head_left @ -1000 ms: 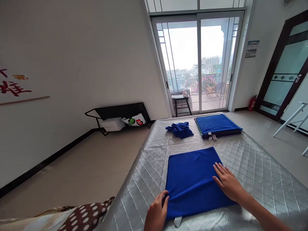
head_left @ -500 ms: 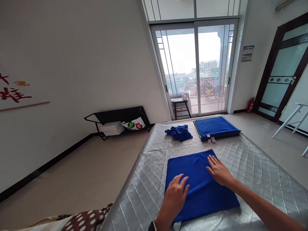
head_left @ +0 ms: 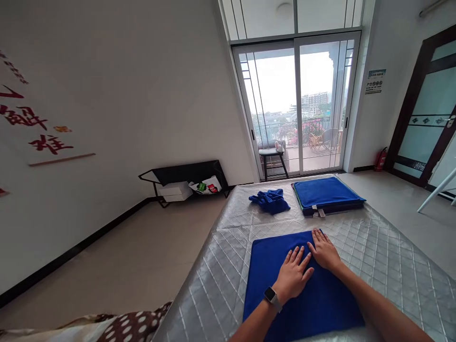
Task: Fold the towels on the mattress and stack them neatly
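A flat, squarish piece of blue cloth (head_left: 265,266) lies spread on a silver quilted cover (head_left: 213,275). My left hand (head_left: 292,275), with a watch (head_left: 270,295) on its wrist, rests palm down on the middle of the cloth, fingers spread. Close beside it, my right hand (head_left: 323,251) lies flat near the cloth's far right corner, fingers stretched out. Farther off sits a crumpled blue cloth (head_left: 270,201). To the right of that is a neat stack of folded cloths (head_left: 327,194), blue on top, with white tags at its near edge.
A black rack (head_left: 185,173) holding a white box (head_left: 174,191) and a printed bag (head_left: 206,186) stands against the left wall. Sliding glass doors (head_left: 299,109) are beyond the bed. A fire extinguisher (head_left: 380,159) and white metal legs (head_left: 436,191) are at right.
My left hand has moved right and forward, from above the cloth's left side onto its middle. My right hand stays near the far right corner. The view has turned slightly left.
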`<state>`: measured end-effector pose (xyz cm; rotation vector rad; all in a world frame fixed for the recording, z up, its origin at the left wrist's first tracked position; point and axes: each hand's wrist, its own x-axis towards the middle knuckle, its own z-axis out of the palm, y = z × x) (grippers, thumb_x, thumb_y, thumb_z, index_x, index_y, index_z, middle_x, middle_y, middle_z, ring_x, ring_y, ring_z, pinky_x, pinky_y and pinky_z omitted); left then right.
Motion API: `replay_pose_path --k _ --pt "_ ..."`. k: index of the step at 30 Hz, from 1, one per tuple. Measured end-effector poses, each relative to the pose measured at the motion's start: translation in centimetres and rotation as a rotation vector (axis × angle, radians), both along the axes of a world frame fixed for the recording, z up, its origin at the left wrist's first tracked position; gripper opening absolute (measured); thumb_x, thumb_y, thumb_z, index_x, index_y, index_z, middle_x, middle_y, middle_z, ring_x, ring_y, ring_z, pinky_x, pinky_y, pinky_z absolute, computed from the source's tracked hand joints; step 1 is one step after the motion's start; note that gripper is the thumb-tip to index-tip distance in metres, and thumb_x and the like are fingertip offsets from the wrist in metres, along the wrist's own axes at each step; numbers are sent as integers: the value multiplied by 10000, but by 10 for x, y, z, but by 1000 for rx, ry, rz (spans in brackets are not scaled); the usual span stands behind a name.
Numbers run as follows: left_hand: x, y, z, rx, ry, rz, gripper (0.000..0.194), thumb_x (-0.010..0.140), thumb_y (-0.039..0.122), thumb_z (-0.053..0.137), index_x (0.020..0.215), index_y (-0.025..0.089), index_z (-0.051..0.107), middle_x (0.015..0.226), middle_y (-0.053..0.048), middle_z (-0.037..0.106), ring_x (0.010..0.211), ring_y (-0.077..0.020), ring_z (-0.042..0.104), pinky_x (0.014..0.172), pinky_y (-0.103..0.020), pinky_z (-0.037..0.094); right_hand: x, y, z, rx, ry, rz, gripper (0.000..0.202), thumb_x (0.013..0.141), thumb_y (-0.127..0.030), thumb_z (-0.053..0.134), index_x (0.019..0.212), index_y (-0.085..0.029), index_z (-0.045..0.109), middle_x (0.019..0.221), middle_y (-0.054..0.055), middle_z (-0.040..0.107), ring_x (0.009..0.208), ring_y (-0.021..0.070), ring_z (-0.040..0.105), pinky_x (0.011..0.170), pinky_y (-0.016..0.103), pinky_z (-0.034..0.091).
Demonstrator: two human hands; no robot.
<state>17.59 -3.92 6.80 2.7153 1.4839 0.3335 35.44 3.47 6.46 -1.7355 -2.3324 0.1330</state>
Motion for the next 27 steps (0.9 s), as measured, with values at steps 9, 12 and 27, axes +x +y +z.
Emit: replay_pose_path --k 9,12,27 --pt "-54 49 -2 -22 21 350 545 1031 490 297 1512 257 405 1585 -80 383 1480 -277 300 1207 -508 266 0 1 4 -52 10 -6 651 1006 -408 234 1544 -49 309 1608 134 285 1501 233 220 1225 415 178" --pt "-99 44 -3 -35 59 468 546 1034 443 304 1516 204 398 1587 -115 370 1480 -279 300 1207 -503 260 -1 0 7 -59 1 -6 653 1006 -409 222 1546 -52 304 1614 124 269 1503 225 215 1226 413 171" --pt "-134 42 -17 12 15 517 558 1025 410 316 1520 162 384 1578 -128 380 1475 -268 310 1206 -477 277 0 0 7 -45 -23 -54 667 992 -420 218 1548 -61 308 1612 124 277 1502 226 217 1222 418 180"
